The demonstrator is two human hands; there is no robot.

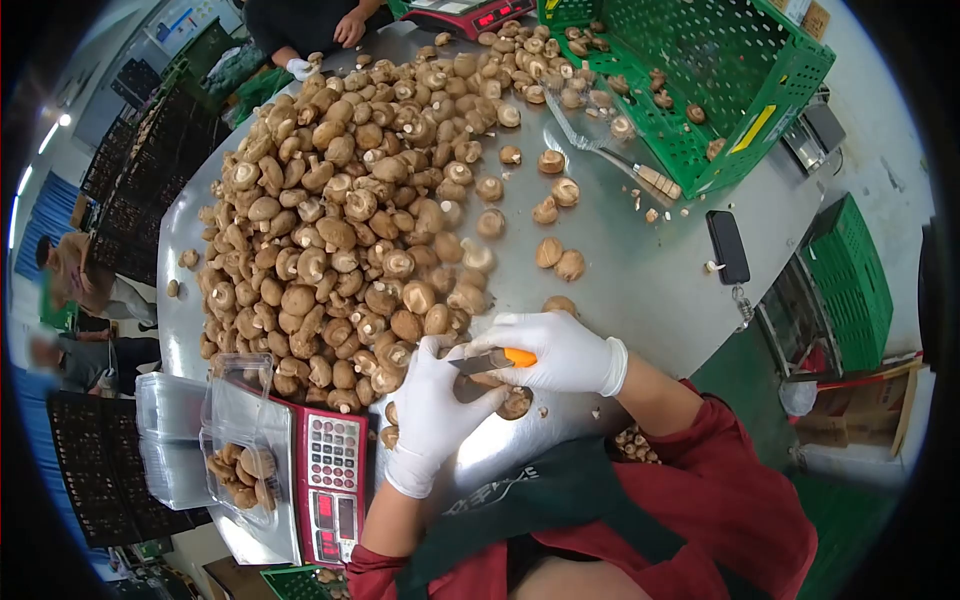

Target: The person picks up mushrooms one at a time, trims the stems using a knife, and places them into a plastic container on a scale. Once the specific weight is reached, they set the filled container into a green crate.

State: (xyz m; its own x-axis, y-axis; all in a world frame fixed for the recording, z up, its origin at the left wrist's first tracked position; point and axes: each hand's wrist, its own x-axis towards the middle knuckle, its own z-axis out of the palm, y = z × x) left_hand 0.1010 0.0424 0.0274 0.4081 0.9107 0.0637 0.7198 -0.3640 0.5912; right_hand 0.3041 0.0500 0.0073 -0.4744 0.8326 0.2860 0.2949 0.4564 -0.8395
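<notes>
My right hand, in a white glove, is closed around the orange handle of a knife, whose blade points left. My left hand, also gloved, curls its fingers and thumb around the blade's tip. What it may pinch there is hidden behind the blade and fingers. Just below the hands a brown mushroom lies on the metal table. A large heap of shiitake mushrooms spreads ahead and to the left, reaching close to my left hand.
A red scale at left bears a clear plastic box of mushrooms, beside stacked empty boxes. A green crate lies tipped at far right, near a wooden-handled tool and a phone. Another person's hands are across the table.
</notes>
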